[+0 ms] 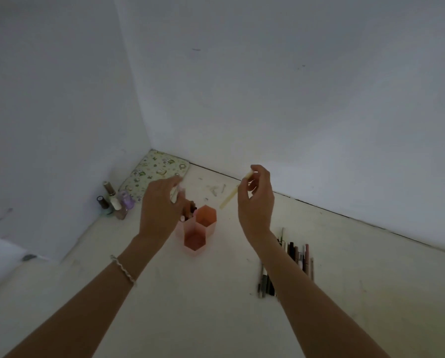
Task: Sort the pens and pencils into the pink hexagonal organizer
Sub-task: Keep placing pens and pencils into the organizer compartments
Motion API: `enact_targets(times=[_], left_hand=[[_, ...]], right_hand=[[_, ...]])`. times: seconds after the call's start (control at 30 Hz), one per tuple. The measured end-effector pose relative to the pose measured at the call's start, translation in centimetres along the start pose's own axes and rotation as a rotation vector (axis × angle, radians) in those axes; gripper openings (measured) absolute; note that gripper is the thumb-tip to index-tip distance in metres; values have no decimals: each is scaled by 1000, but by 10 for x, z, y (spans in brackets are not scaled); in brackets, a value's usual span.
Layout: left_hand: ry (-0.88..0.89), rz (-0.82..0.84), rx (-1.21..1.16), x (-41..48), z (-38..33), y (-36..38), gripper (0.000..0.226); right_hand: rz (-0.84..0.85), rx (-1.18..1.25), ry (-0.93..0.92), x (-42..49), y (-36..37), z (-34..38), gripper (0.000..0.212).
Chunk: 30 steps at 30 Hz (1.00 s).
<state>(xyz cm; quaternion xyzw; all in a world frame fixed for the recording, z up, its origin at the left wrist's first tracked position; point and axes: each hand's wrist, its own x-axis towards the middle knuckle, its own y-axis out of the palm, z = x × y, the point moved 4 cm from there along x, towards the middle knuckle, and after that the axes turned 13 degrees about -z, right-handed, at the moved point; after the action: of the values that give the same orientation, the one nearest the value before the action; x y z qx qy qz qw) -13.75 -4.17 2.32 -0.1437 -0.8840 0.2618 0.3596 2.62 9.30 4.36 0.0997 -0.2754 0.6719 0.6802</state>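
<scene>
The pink hexagonal organizer (pixel 199 229) stands on the pale bench (pixel 164 293) between the two hands. Its left cup already has a few pens (pixel 189 211) in it; the two nearer cups look empty. The right hand (pixel 256 200) has its grip closed on a thin yellow pencil (pixel 232 195), up high and to the right of the cups. The left hand (pixel 160 205) hangs over the left cup, pinching something pale, too blurry to name. More pens (pixel 297 257) lie by the right arm. The left hand could bump the light organizer over. The pencil could miss a cup and roll.
</scene>
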Motion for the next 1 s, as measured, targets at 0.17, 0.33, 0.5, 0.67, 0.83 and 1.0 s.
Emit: enact_targets(times=[0.17, 0.33, 0.5, 0.67, 0.83, 1.0], left_hand=[[-16, -161, 65, 10, 6, -19, 23], [-120, -153, -93, 24, -2, -29, 28], [-141, -120, -227, 20, -28, -17, 29], [-125, 79, -250, -16, -69, 30, 18], [-243, 681, -6, -93, -93, 112, 18], [-323, 892, 175, -150, -100, 149, 27]], right_hand=[[53, 94, -56, -13, 23, 26, 25], [226, 5, -129, -41, 50, 26, 25], [395, -147, -338, -65, 53, 17, 26], [160, -131, -105, -33, 8, -9, 37], [145, -208, 158, 3, -45, -51, 34], [133, -233, 223, 13, -84, -77, 28]])
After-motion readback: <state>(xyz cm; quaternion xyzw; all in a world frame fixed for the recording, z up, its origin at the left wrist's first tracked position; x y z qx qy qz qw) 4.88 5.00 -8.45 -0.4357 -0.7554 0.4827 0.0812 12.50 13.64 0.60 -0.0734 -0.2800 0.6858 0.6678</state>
